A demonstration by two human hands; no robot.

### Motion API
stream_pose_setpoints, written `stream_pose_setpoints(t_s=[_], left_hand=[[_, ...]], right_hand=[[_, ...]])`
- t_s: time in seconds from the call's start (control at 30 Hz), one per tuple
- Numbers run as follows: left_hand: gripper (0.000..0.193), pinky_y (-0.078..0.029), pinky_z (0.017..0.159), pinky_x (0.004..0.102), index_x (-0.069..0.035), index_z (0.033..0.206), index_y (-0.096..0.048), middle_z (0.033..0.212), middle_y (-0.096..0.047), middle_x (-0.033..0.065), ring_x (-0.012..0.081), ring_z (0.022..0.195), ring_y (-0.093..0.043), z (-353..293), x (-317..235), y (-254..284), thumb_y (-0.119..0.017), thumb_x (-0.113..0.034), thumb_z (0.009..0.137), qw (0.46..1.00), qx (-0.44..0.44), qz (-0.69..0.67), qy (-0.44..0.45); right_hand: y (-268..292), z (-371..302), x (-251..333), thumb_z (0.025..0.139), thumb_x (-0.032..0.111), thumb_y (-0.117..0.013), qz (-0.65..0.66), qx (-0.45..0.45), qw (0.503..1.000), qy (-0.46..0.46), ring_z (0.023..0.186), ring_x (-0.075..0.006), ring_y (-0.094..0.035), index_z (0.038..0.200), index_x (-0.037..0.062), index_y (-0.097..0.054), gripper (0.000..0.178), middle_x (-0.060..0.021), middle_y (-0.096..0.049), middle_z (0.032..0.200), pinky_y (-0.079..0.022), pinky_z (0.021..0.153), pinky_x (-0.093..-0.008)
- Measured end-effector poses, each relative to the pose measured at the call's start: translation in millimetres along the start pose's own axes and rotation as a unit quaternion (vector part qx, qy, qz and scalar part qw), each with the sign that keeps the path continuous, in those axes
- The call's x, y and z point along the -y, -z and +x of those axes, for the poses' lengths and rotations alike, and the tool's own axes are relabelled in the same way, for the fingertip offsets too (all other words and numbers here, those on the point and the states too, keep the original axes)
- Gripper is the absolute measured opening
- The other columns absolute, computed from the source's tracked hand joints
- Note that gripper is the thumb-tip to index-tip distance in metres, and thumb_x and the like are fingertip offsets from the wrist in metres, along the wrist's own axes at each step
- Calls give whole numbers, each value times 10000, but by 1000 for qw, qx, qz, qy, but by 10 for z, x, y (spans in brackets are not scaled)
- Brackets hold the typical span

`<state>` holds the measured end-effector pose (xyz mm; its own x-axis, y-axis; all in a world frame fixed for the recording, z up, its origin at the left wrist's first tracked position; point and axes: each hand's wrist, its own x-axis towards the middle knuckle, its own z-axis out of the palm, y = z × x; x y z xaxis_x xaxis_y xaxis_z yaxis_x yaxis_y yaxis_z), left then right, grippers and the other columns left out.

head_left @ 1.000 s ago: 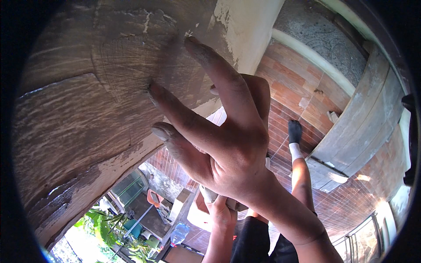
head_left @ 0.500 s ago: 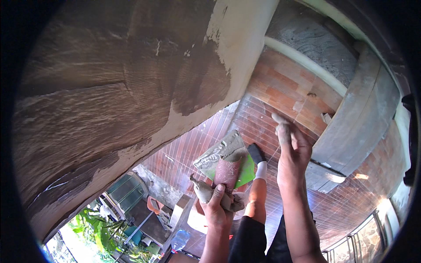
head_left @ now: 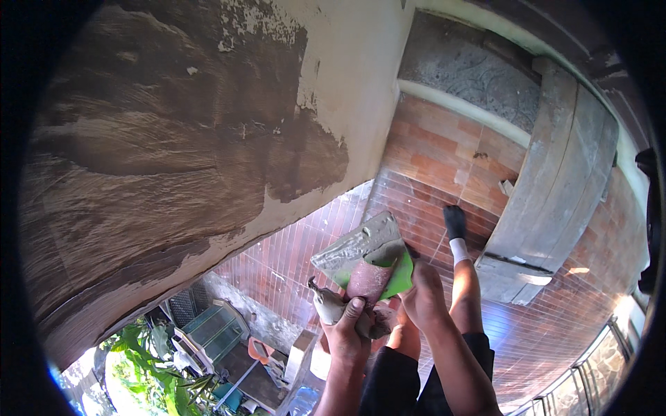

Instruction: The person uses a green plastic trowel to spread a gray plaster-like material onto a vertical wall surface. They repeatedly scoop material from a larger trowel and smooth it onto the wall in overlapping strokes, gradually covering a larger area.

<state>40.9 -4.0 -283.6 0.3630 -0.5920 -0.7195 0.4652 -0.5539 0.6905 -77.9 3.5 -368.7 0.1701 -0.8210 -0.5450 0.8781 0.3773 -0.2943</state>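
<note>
In my left hand (head_left: 347,334) is a reddish tube-shaped piece (head_left: 370,279) flecked with grey, thumb pressed along its near end. A limp grey, mortar-smeared bundle, perhaps cloth (head_left: 329,305), bulges out around the same fingers. Beyond the tube lies a bright green flat sheet or board (head_left: 398,279), its far part under a thick spread of wet grey mortar (head_left: 361,244). How board and tube join is hidden. My right hand (head_left: 427,299) is at the board's right edge, its fingers mostly turned from view; whether it touches the board, I cannot tell.
A wall (head_left: 166,132) with dark wet plaster and a pale bare strip fills the left. Red tiled floor (head_left: 416,201) lies below, my feet on it. A grey wooden plank structure (head_left: 555,180) stands right. Lower left are a glass-topped case (head_left: 218,329), plants (head_left: 149,367) and a clear plastic container (head_left: 303,401).
My right hand has come down and left, from raised in the air to beside the green board. The left hand's load has shifted slightly right. A foot has stepped to the right.
</note>
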Motion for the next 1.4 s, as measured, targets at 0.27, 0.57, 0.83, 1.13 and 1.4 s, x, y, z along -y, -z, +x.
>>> stream_pose_setpoints(t_s=[0.27,0.57,0.83,1.13,1.4], left_hand=[[608,-503,545,266,-40,1326,-360,909,-568,56,131,651,-572,-94,-34,-184,-662,-47,798,996,73,-3,-41],[544,-476,527,293,-32,1220,-401,817,-557,74,170,602,-548,-277,-74,170,-693,-21,762,999,38,32,7],[421,-470,523,301,-35,1106,-442,776,-558,87,180,592,-556,-421,-85,471,-666,51,760,999,7,37,21],[416,-485,537,300,-25,1122,-448,803,-546,78,182,625,-558,-401,-68,597,-671,13,773,998,-11,54,17],[386,-486,532,305,-38,1096,-455,803,-544,81,173,618,-555,-378,-9,631,-663,47,783,997,-48,63,12]], right_hand=[[-252,-90,-17,969,251,-558,-69,-81,990,95,925,-112,-578,1199,-55,-568,382,-64,-637,1037,-447,837,-256],[-844,575,494,955,250,-599,-145,-147,957,202,825,-93,-552,1179,-8,-581,343,-17,-599,910,-454,732,-258],[-1703,1838,1487,945,102,-586,-398,-39,735,547,888,-142,-658,1279,81,-596,334,-131,-690,1061,-502,707,-236],[-1764,1289,622,787,-185,-483,-454,64,686,565,1157,-274,-592,1273,109,-585,577,-167,-570,1297,-588,851,-244],[-1427,798,224,767,-76,-663,-514,149,692,484,1298,-305,-469,1280,182,-579,581,-139,-537,1351,-376,1121,-447]])
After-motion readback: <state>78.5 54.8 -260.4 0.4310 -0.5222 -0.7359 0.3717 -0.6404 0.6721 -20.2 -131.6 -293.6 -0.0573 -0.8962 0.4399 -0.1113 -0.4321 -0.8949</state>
